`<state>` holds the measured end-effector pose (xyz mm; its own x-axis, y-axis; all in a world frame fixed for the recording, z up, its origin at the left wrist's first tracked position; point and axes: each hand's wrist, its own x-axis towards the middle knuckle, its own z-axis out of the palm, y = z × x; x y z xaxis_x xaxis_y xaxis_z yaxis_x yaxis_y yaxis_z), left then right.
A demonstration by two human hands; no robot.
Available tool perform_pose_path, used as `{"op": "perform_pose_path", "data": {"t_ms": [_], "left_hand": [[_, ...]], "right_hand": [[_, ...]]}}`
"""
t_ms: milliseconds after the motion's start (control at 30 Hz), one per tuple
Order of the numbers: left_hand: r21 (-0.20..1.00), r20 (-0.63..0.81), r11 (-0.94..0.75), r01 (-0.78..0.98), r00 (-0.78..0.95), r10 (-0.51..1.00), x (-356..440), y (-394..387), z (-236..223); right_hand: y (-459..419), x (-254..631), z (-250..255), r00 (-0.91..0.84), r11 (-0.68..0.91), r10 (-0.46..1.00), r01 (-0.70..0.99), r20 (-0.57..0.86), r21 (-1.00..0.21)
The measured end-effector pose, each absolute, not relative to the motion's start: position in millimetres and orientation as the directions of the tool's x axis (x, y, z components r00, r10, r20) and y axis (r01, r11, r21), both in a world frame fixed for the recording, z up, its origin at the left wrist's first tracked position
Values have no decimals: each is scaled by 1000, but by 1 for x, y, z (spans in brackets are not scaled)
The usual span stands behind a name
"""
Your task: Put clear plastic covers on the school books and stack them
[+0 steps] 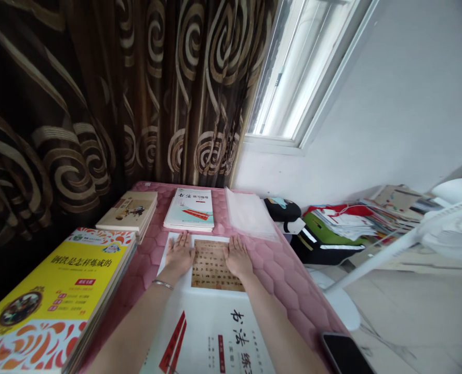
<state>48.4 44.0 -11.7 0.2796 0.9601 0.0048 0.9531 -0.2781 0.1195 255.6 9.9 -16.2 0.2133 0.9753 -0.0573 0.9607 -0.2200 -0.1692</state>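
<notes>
A white calligraphy workbook (211, 332) lies spread out before me. Its near half shows large black characters and a red shape, and its far half carries a brown picture of handwritten script (214, 265). My left hand (181, 254), with a silver bangle at the wrist, rests flat on the far half, left of the picture. My right hand (237, 257) presses flat on the picture's right side, fingers pointing away from me. Both hands have their fingers stretched out and grip nothing. My forearms cover parts of the near half's sides.
A pink quilted surface (293, 285) bears a stack of similar workbooks (189, 208), clear plastic sheets (248, 213), a yellow book on a pile (78, 265), tan books (131, 210) and a phone (345, 353). Right of it are a green-black bag (320, 241) and a white fan (394, 239).
</notes>
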Motion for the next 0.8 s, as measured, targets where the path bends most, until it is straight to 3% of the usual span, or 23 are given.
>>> {"op": "perform_pose_path", "data": {"t_ms": [300,500,600,800], "left_hand": [[61,-90,-108,992,113,989,5,-3,0],[111,59,-137,984,131,990,2,-39,-11],[154,128,-138,978,118,985,2,-41,-16],[198,193,-162,967,124,973,1,-42,-15]], "right_hand": [[10,251,-19,208,-212,977,973,-46,-94],[10,242,-3,184,-185,982,982,-40,-27],[12,214,13,92,-91,996,994,6,-60],[36,125,17,-12,23,999,971,47,-239]]}}
